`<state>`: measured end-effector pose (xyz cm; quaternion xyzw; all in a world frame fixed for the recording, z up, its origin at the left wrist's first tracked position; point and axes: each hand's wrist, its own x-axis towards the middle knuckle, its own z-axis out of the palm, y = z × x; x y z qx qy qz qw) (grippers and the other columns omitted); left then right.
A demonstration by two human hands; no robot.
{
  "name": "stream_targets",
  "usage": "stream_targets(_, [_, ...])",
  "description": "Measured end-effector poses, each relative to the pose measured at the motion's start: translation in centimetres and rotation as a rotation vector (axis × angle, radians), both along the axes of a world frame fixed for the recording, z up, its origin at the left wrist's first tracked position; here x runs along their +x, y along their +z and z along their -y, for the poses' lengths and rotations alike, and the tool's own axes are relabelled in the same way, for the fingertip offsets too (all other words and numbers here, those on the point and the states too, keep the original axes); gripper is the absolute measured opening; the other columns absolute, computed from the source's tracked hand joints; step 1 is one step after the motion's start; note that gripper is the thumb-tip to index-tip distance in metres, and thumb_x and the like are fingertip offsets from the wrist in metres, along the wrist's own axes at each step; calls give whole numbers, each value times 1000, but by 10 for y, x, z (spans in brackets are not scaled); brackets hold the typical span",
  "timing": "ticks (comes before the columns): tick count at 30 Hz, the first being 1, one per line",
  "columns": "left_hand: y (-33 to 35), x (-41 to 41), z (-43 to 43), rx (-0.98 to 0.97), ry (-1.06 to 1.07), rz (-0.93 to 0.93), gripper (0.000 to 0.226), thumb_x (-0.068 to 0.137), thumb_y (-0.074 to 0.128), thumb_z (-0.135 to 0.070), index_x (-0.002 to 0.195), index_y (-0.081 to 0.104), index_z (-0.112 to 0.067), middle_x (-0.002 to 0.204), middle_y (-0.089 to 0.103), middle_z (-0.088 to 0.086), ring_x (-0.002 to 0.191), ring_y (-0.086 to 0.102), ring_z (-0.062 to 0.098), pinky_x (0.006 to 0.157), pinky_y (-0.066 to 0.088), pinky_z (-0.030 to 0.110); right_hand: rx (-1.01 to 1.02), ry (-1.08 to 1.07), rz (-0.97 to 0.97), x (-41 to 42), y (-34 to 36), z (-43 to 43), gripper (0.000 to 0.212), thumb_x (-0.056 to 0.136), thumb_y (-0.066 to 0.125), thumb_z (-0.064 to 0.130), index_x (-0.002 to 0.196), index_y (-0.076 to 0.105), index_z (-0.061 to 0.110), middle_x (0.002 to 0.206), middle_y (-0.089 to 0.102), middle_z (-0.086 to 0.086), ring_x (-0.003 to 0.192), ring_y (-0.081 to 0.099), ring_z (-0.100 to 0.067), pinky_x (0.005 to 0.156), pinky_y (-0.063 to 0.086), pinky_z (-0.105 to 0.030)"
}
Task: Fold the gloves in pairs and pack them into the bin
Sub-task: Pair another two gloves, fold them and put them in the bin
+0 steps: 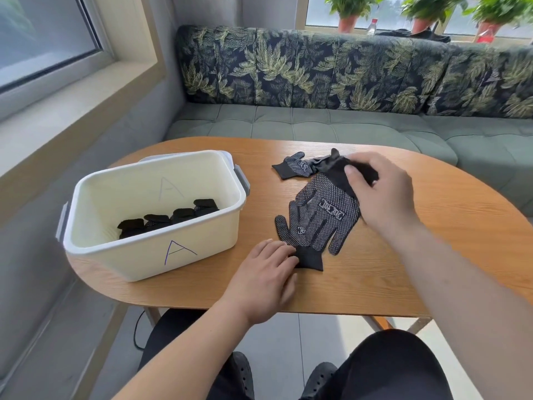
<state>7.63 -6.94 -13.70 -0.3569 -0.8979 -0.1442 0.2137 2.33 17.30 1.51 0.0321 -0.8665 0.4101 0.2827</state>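
Note:
Two black gloves with white grip dots (317,217) lie overlapped on the wooden table (447,255), pointing opposite ways. My left hand (266,272) pinches the near cuff (310,259) at the table's front. My right hand (380,194) grips the far cuff (336,170) of the upper glove. Another dotted black glove (294,166) lies just beyond, toward the sofa. The cream bin (150,252), marked with a purple A, stands at the left and holds several folded black glove bundles (170,219) in a row.
A green sofa (317,122) with leaf-print back cushions runs behind the table. A window sill lies to the left. Potted plants and bottles stand on the far sill. My knees and black shoes show below the table's front edge.

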Motion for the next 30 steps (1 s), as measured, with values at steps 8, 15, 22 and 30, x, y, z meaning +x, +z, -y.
stream_targets(8, [-3, -1, 0, 49, -4, 6, 32, 103, 58, -32, 124, 74, -14, 133, 69, 2, 126, 60, 27, 113, 44, 44, 233, 166, -30, -13, 8, 23, 21, 96, 76, 19, 112, 81, 30, 104, 77, 18, 91, 65, 10, 87, 46, -9])
stream_targets(15, [-2, -1, 0, 47, -5, -34, 34, 103, 56, -30, 126, 73, -13, 132, 69, 3, 124, 60, 28, 110, 46, 43, 634, 293, 221, 24, -115, 34, 17, 95, 75, 21, 111, 77, 26, 113, 72, 10, 107, 63, -20, 93, 53, -36])
stream_targets(22, [-3, 0, 0, 53, -4, -29, 32, 102, 57, -30, 122, 74, -12, 132, 69, 6, 125, 60, 28, 108, 47, 42, 589, 174, 60, 9, -110, 32, 19, 92, 77, 8, 108, 78, 18, 100, 67, -1, 96, 63, -29, 79, 58, -44])
stream_targets(30, [2, 1, 1, 57, -11, 6, 30, 103, 57, -31, 120, 73, -14, 125, 65, 1, 122, 58, 28, 101, 48, 42, 799, 143, -192, -4, -78, 5, 25, 88, 74, -2, 107, 77, 14, 98, 66, -3, 92, 61, -31, 75, 57, -45])
